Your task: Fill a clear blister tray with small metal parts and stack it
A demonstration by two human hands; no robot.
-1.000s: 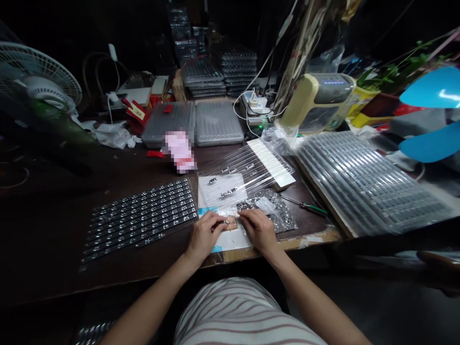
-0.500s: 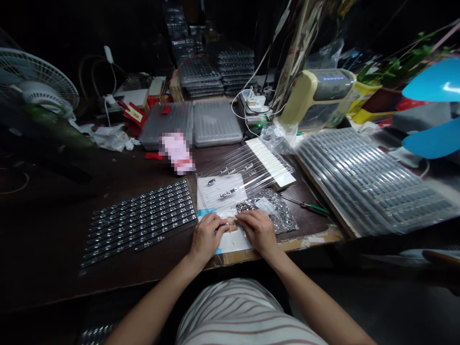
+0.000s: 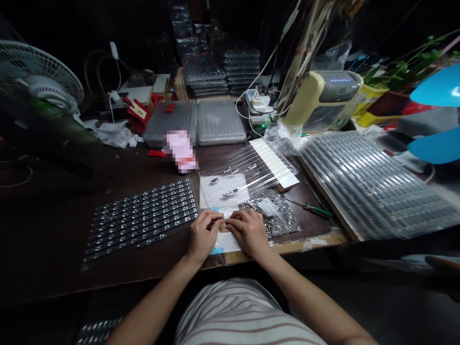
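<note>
workshop corner in dim light, seen from beside the bench. a dark wooden workbench fills the middle ground, its front edge patched with worn cardboard. far left: a white pedestal fan faces the bench, near a crumpled white plastic bag. rear: stacks of clear plastic trays rise against a near-black wall, beside a white power strip with tangled cables. right: a cream-and-grey appliance stands before a green plant in a dark red pot. far right: curved blue plastic shapes, blurred. foreground: a dim grey floor below the bench. the light falls mainly on the bench, leaving the far corners dark.
</note>
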